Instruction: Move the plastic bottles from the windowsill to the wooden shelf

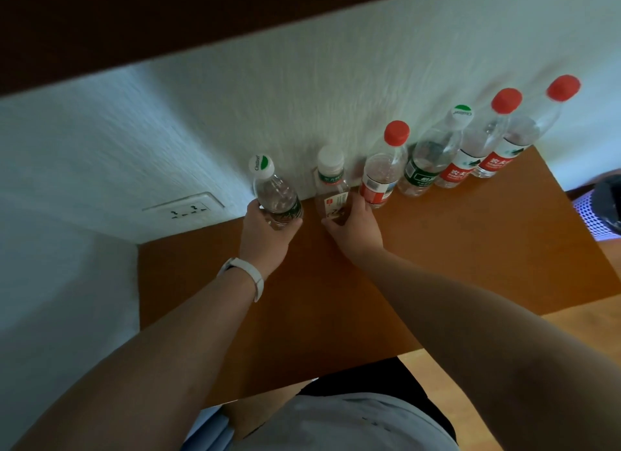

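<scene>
Six plastic bottles along wooden shelf (420,266) back edge, against wall. Left hand (265,235) fingers wrapped round green-label bottle (275,195); right hand (353,225) fingers pinching brown bottle (331,192) base, probably to align the row.

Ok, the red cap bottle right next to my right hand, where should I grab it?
Grip the red-capped bottle around its labelled lower body, from the front. It stands upright against the wall with the squat brown bottle and a green-labelled bottle close either side.

left hand (265,230) — green-label bottle (277,198) | right hand (353,224) — tea bottle (332,192)
</scene>
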`<state>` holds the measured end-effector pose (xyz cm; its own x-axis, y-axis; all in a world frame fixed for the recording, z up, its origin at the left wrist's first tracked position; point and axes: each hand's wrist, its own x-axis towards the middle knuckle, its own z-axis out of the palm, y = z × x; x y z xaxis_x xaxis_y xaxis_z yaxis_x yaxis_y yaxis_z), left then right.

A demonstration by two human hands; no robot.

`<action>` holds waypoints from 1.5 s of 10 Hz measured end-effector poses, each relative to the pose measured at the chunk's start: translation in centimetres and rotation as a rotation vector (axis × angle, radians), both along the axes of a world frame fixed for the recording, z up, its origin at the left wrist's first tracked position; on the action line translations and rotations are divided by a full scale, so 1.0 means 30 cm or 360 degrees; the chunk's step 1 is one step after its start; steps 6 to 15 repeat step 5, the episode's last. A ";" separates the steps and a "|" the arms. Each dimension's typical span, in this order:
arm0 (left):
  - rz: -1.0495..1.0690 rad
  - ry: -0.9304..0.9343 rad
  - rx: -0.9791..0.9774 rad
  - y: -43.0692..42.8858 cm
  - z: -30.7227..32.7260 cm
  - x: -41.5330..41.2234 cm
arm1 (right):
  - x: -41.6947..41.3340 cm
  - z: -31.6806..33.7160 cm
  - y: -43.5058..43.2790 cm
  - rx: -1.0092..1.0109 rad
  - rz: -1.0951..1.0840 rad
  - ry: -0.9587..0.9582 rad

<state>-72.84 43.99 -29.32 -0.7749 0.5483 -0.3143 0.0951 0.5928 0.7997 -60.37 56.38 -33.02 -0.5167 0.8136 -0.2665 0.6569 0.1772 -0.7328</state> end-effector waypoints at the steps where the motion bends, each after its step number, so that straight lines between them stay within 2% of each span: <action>1: -0.0047 0.0085 -0.0098 -0.059 0.046 0.019 | 0.054 0.023 -0.018 -0.0016 0.0017 -0.0036; 3: -0.0310 0.0491 -0.0233 -0.241 0.191 0.050 | 0.165 0.141 -0.064 0.0258 0.0349 -0.0277; 5: -0.0557 0.1085 -0.0197 -0.355 0.304 0.056 | 0.224 0.342 -0.122 0.0726 0.0734 -0.0255; 15: -0.0557 0.1085 -0.0197 -0.355 0.304 0.056 | 0.224 0.342 -0.122 0.0726 0.0734 -0.0255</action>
